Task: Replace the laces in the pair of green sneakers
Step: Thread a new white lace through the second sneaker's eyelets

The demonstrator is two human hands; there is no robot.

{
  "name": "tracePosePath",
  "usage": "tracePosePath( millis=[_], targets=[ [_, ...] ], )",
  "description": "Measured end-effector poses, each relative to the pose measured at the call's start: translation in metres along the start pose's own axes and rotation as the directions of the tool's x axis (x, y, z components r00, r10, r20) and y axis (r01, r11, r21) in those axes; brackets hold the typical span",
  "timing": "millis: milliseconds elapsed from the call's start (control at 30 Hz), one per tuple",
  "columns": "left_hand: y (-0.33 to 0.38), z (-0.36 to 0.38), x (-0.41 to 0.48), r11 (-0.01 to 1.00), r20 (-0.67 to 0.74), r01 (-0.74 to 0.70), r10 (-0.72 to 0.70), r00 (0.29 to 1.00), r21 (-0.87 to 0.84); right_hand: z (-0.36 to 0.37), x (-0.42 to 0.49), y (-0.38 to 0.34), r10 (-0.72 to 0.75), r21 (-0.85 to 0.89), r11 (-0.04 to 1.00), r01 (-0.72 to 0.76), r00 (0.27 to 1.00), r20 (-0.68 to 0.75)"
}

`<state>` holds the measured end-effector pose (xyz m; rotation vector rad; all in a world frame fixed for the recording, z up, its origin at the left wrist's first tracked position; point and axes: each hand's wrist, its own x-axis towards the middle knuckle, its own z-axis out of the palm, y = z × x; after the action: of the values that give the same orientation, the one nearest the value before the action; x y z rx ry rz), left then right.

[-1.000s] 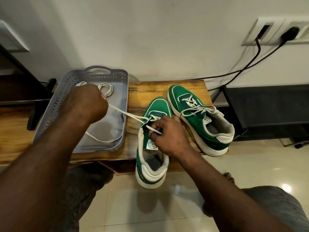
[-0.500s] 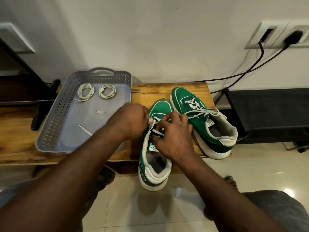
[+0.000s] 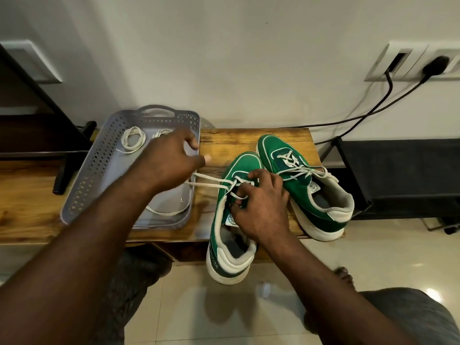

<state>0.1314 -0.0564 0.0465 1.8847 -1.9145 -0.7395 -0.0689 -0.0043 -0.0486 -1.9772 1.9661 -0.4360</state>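
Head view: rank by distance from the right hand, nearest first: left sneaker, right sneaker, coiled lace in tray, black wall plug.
1. Left sneaker: under the right hand, which pinches its lace.
2. Right sneaker: just beside it, to the right.
3. Coiled lace: far left corner of the tray.
4. Black plug: high up, far right.

Matt green cloth sneakers (image 3: 249,185), perforated plastic tray (image 3: 99,168), glossy wooden bench (image 3: 236,140)

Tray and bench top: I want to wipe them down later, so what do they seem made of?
The tray looks like matt grey moulded plastic: perforated walls, moulded-in handle. The bench top looks like wood or wood-look laminate: streaky brown grain, slight sheen; I cannot tell which.
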Motion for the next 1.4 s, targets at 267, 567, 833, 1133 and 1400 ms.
tracePosePath(
  millis=[267, 567, 833, 1133, 1400],
  targets=[
    [0.007, 0.033, 0.001, 0.964, 0.34, -0.118, 0.031, 0.94, 0.24, 0.003, 0.002, 0.004, -0.011, 0.036, 0.999, 0.012, 1.0, -0.013],
    [0.019, -0.008, -0.014, 0.658, 0.219, 0.299, -0.203, 0.954, -0.691, 0.002, 0.003, 0.005, -0.009, 0.047, 0.999, 0.009, 1.0, 0.008],
    [0.002, 0.001, -0.002, 0.951, -0.158, 0.296, -0.28, 0.947, 0.09, 0.003, 0.004, 0.007, -0.019, 0.065, 0.998, 0.02, 1.0, -0.02],
    [0.022, 0.037, -0.012, 0.885, -0.004, -0.076, 0.087, 0.996, 0.459, 0.004, 0.004, 0.007, 0.002, 0.098, 0.995, 0.0, 1.0, -0.02],
    [0.017, 0.057, -0.008, 0.928, 0.141, -0.075, 0.025, 0.99, 0.364, 0.0, 0.005, 0.013, 0.019, 0.217, 0.976, -0.012, 0.999, -0.028]
  ],
)
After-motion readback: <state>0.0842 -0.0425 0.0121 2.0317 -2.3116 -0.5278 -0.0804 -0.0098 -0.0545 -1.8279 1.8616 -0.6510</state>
